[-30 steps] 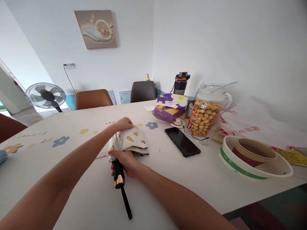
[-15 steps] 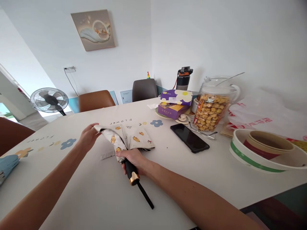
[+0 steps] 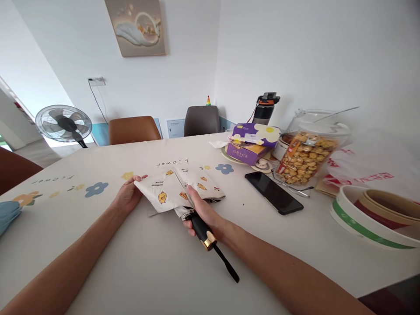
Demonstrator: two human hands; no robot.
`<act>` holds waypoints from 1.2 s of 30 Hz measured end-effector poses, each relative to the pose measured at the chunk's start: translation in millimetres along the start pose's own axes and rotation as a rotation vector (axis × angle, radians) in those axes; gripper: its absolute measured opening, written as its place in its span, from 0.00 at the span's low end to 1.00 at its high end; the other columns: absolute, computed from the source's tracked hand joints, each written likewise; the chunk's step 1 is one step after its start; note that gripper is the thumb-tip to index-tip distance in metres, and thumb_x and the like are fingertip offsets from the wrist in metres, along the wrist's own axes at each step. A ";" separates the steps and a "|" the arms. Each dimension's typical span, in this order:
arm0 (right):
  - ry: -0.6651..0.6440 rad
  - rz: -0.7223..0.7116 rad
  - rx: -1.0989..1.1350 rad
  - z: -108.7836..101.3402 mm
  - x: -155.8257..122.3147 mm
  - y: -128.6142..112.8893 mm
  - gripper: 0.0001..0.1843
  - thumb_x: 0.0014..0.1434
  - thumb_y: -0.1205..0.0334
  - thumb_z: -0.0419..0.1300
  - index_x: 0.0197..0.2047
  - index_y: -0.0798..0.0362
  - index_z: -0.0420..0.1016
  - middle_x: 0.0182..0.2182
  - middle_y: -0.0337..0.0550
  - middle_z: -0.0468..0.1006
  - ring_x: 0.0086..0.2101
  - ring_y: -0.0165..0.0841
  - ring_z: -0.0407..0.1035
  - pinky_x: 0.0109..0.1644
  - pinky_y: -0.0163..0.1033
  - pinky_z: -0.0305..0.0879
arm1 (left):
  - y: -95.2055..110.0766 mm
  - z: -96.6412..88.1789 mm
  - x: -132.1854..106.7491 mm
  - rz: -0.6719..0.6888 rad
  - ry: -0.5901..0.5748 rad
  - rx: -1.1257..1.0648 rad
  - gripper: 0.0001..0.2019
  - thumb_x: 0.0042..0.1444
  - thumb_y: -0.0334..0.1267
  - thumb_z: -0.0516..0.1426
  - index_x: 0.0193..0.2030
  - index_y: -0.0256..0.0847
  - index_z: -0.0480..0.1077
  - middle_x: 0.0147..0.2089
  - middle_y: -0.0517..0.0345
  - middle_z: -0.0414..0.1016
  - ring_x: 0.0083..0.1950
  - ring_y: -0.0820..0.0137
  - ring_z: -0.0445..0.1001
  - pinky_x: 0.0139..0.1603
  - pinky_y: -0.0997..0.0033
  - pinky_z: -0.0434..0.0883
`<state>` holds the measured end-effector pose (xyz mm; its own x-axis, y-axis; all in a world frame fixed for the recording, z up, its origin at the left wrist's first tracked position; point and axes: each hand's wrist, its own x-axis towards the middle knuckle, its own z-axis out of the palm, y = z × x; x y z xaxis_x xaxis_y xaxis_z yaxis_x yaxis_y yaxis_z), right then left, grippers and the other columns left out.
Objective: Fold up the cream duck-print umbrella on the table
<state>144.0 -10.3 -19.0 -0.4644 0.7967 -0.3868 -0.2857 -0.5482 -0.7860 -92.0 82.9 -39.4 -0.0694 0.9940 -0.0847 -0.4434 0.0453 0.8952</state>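
A folded umbrella (image 3: 170, 192) is lying about midway between the near and far edges of the table (image 3: 131, 271), its white duck-printed cloth resting on the top. The right hand (image 3: 203, 214) is closing tight around the black handle (image 3: 201, 228), so its fingers are covering the place where handle meets cloth. Only the gold-ringed end and the black strap (image 3: 227, 265) are showing past the palm, pointing toward the near edge. The left hand (image 3: 129, 197) is pinching one flap of the cloth at its left tip with the thumb on top. Its other fingers are lying under the flap, out of sight. The two hands are working apart, each clamped on the umbrella. The ribs and shaft are lying hidden inside the folds.

Toward the right edge a black phone (image 3: 273, 197) is lying flat, near a clear jar (image 3: 303, 162) of snacks whose lid is blending into the white wall. A purple box (image 3: 251, 142) is sitting nearer the far edge, half hiding a dark bottle (image 3: 264, 109) behind it. At the right edge, stacked bowls (image 3: 377, 214) are being cut off by the frame, and the red print on a white bag (image 3: 370, 162) is too blurred to read. At the left edge only a corner of something blue (image 3: 8, 214) is showing, too little to tell what it is.
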 end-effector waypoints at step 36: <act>0.306 -0.161 -0.179 9.9 4.6 12.2 0.09 0.47 0.60 0.60 0.28 0.54 0.64 0.11 0.33 0.62 0.12 0.27 0.58 0.11 0.32 0.59 | -8.3 82.3 -72.2 0.370 -0.082 0.898 0.18 0.53 0.42 0.53 0.51 0.44 0.63 0.55 0.52 0.66 0.49 0.64 0.69 0.45 0.67 0.66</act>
<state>130.1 -15.8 -25.7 -0.1464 0.9228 -0.3563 -0.1714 -0.3784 -0.9096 -9.7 18.9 -4.7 0.0099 0.9630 0.2695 0.4431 -0.2459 0.8621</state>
